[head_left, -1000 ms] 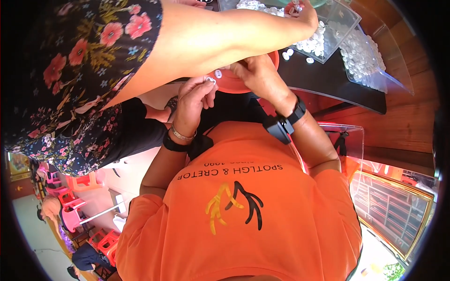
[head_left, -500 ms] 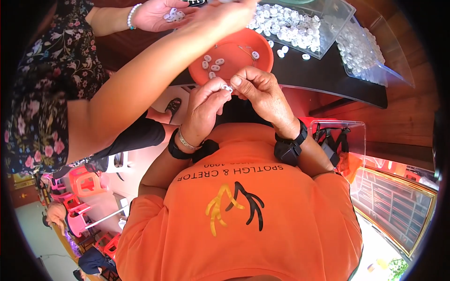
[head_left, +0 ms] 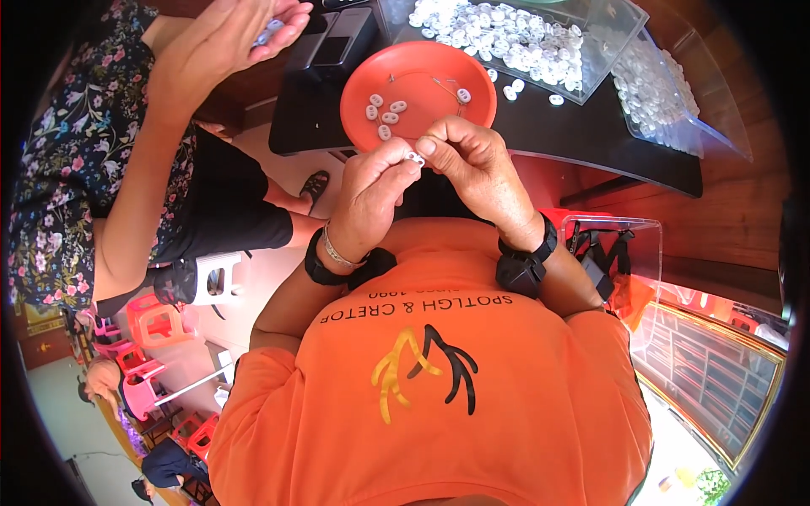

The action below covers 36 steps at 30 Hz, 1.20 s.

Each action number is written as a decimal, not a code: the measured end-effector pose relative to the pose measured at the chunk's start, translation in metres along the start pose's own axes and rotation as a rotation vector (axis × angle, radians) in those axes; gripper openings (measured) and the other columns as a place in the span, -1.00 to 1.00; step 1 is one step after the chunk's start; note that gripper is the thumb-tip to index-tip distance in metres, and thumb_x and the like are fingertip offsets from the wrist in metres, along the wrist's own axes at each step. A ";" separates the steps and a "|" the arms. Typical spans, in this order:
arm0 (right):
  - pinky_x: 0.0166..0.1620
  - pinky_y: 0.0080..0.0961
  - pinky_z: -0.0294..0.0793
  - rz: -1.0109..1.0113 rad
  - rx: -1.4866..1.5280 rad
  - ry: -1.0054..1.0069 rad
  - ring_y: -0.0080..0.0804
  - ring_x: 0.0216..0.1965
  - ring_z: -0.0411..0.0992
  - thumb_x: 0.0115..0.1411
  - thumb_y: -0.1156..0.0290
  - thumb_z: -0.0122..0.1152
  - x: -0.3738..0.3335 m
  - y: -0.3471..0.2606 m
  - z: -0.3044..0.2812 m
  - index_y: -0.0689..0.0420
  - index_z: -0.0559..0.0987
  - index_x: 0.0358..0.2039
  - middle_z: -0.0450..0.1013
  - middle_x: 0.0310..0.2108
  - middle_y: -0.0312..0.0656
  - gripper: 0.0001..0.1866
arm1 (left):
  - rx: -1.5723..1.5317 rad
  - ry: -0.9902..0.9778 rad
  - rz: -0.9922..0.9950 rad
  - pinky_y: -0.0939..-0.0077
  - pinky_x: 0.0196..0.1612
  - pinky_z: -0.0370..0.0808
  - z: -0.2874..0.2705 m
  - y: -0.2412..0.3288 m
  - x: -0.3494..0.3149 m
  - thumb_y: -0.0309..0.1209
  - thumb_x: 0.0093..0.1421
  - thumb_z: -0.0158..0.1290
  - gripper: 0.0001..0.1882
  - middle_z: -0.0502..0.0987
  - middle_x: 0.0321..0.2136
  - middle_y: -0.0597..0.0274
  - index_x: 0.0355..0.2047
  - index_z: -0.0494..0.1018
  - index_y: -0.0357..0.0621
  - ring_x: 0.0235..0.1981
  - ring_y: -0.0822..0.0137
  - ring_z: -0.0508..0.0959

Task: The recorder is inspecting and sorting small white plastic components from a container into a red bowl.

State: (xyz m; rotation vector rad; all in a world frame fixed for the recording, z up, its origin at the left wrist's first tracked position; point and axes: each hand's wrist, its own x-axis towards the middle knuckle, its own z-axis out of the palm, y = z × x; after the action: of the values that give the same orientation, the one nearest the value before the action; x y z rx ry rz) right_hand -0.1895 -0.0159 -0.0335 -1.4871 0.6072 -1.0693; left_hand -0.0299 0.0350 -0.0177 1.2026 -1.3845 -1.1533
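Though cluttered, table [head_left: 607, 150] near wooden wall [head_left: 717, 218]

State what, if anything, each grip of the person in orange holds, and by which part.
The left grip pinches a small white two-holed piece by its edge. The right grip is pinched shut; whether it holds anything cannot be told.

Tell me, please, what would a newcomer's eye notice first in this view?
The bright orange shirt fills the lower middle. Above it, the left hand holds a small white piece, with the right hand beside it, near the orange bowl. Piled white pieces lie in a clear tray, upper right.
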 end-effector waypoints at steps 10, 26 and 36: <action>-0.49 -0.56 0.34 -0.194 -0.264 0.058 -0.51 -0.59 0.35 0.16 0.47 0.19 -0.003 -0.004 0.007 0.21 0.49 -0.48 0.41 -0.61 -0.21 -0.88 | 0.100 0.024 0.118 0.53 -0.57 0.17 0.001 -0.004 -0.005 -0.45 0.16 -0.06 -0.83 0.24 -0.70 0.25 -0.51 0.31 -0.31 -0.64 0.51 0.18; -0.32 -0.33 0.45 -0.260 -1.010 0.163 -0.19 -0.39 0.45 0.04 0.38 0.21 0.032 -0.027 -0.058 0.16 0.59 -0.42 0.47 -0.46 -0.19 -0.86 | -0.160 0.040 -0.079 0.67 -0.62 0.11 -0.016 -0.008 -0.005 -0.38 0.16 -0.09 -0.77 0.25 -0.73 0.41 -0.58 0.33 -0.25 -0.71 0.61 0.19; -0.15 -0.36 0.40 -0.382 -1.667 -0.195 -0.26 -0.22 0.37 0.02 0.37 0.13 0.069 0.004 -0.058 0.12 0.57 -0.52 0.44 -0.36 -0.24 -0.88 | -0.155 0.061 -0.101 0.69 -0.63 0.13 -0.015 -0.006 -0.006 -0.40 0.16 -0.09 -0.79 0.25 -0.74 0.41 -0.57 0.35 -0.25 -0.72 0.61 0.21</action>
State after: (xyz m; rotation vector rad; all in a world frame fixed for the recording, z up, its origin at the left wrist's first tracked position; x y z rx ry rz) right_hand -0.2077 -0.1034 -0.0215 -3.1780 1.2087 -0.5167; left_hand -0.0142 0.0394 -0.0218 1.1969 -1.1782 -1.2603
